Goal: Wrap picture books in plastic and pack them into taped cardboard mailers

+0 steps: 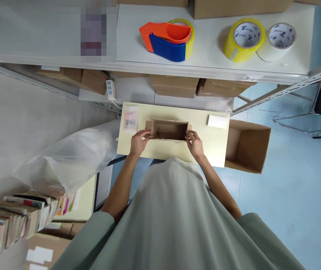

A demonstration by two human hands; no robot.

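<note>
The small open brown cardboard box (168, 130) is matt board with rough cut edges. The pale yellow tabletop (213, 144) is smooth, with a low sheen. The large open brown cardboard carton (247, 146) is matt. The orange and blue tape dispenser (166, 41) is glossy moulded plastic. The yellow tape roll (243, 39) and white tape roll (280, 41) are glossy film. The translucent white bag (73, 157) is thin, crinkled plastic. The grey-green garment (174, 217) is matt cloth.

Tabletop (163, 150) lies bare around the box (168, 130) — pouch (131, 119) left, white block (217, 121) right.
</note>
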